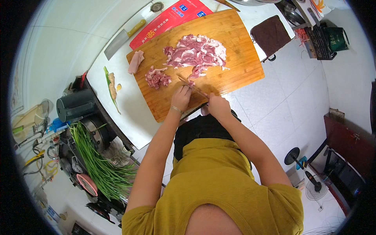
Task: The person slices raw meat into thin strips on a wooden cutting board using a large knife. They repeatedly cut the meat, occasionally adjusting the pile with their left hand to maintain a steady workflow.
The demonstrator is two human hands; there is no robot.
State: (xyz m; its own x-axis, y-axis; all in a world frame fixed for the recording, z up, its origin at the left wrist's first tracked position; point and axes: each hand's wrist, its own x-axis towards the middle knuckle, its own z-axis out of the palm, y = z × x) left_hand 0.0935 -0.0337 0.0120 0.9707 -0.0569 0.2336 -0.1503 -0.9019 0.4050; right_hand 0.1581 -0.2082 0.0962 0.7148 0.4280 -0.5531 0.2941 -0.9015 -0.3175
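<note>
A large wooden cutting board [239,43] lies at an angle on the white table. My right hand [219,106] is closed round the handle of a knife [200,92], its narrow blade pointing up and left over the near part of the board. Beside the blade, my left hand [181,97] has its fingers curled down on a small piece of pork [191,83]. A wide heap of sliced pork [197,51] spreads over the far middle of the board. Left of it sit a smaller pile of cut meat [157,77] and a pale pink chunk [136,62] at the board's edge.
A cleaver [116,45] and a red printed packet [168,23] lie beyond the board. Ginger [112,85], a garlic clove [118,87] and a green stalk [114,103] rest on the left. Long green vegetables [98,164] fill the lower left; a brown cloth [271,35] is right.
</note>
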